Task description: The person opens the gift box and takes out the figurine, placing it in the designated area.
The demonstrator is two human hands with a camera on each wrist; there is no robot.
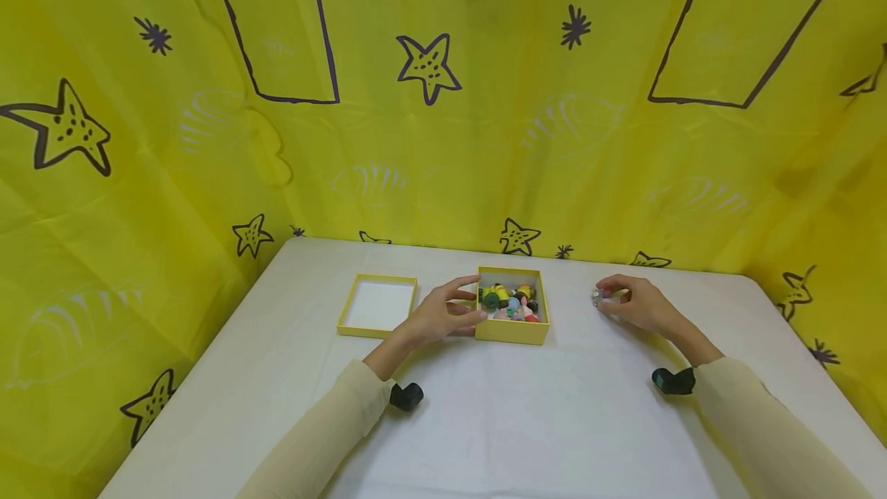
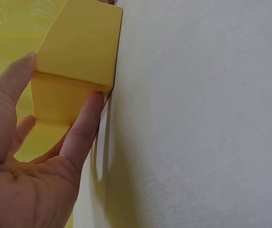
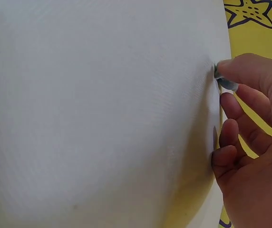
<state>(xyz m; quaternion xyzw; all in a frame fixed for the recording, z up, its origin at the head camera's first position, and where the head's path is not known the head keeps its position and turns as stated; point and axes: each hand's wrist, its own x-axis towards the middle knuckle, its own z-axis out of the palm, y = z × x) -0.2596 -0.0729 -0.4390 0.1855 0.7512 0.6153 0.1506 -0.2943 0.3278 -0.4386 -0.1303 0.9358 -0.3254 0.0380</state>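
Note:
A yellow open-topped box (image 1: 511, 333) stands on the table with several small colourful toy figures (image 1: 513, 303) lying inside. My left hand (image 1: 443, 314) is at the box's left side; in the left wrist view its thumb meets an edge of the box wall (image 2: 81, 40) and its fairly straight fingers (image 2: 81, 126) touch the side. To the right of the box, my right hand (image 1: 636, 303) pinches a small greyish toy figure (image 1: 597, 297) between thumb and fingertips. In the right wrist view this figure (image 3: 227, 84) is mostly hidden by the thumb, low over the tabletop.
Left of the box lies a shallow yellow-rimmed lid (image 1: 379, 305), white inside. A white cloth covers the table (image 1: 527, 422). Yellow curtains (image 1: 471, 145) with drawn stars and frames enclose its back and sides. A dark band with a small device (image 1: 407, 396) sits on each wrist.

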